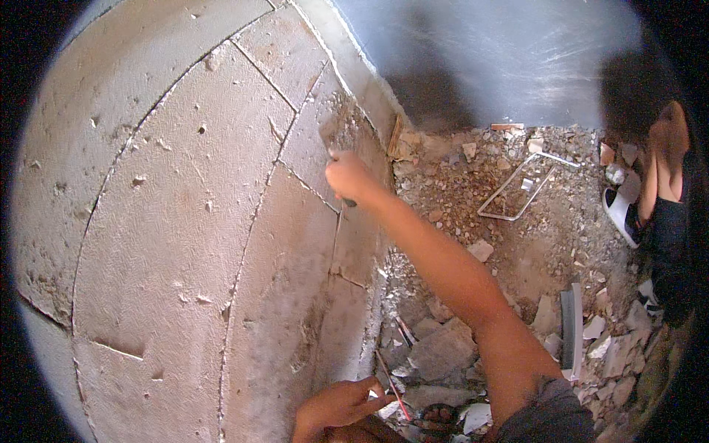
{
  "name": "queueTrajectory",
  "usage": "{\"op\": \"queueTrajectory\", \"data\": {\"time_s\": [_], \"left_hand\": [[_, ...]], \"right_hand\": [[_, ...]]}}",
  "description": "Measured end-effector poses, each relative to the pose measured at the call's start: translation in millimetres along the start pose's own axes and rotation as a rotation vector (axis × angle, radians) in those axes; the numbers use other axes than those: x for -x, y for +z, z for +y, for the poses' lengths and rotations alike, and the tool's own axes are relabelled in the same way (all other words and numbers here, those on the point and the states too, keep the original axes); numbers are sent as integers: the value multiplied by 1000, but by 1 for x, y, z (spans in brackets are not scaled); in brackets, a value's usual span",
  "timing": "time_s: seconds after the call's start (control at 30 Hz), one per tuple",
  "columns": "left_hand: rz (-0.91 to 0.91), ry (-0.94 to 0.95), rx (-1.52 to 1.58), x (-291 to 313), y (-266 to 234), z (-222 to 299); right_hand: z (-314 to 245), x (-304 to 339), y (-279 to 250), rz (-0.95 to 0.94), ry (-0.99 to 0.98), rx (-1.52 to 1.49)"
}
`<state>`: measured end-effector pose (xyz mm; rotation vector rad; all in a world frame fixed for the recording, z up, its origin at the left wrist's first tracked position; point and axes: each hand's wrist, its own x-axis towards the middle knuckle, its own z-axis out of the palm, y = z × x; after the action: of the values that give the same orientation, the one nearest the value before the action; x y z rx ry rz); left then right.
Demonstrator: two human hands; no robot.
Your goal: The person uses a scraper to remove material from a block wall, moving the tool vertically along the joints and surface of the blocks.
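My right hand [351,179] is closed on a dark-handled scraper [348,202], pressed up to the wall of large grey-beige blocks [170,214]. Above the fist, the tool's front end blurs into a rough, dusty patch [346,124] of the wall, so its blade is hard to make out. Low in the view, my left hand [341,406] stays near the foot of the wall, fingers stretched out and partly apart, holding nothing that I can see. A thin stick with a red end [399,399] shows beside its fingertips.
Broken chunks [443,351] and gravel cover the ground on the right. A bent white metal frame [500,216] and a grey-white strip [571,332] lie among them. At the right edge another person's bare leg and shoe [622,218] show. A smooth grey surface [509,59] stands behind.
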<state>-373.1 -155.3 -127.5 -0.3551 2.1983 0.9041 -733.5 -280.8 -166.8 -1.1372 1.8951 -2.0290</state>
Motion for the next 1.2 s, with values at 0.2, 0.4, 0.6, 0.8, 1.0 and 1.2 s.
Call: {"op": "queueTrajectory", "data": {"time_s": [0.2,0.4,0.6,0.8,1.0,1.2], "left_hand": [[-55,-63,2,-1,-5,3],[-34,-29,-12,0,-4,-3],[-54,-69,-20,-1,-5,-1],[-91,-149,-47,0,-14,14],[-55,-52,-12,1,-8,-3],[-77,-104,1,-3,-7,8]], "right_hand": [[-25,38,-23,0,378,-194],[-52,101,-6,-24,122,-32],[-69,90,6,42,213,-70],[-76,106,24,52,182,-124],[-63,70,6,-34,205,-89],[-52,42,0,6,131,-167]]}}
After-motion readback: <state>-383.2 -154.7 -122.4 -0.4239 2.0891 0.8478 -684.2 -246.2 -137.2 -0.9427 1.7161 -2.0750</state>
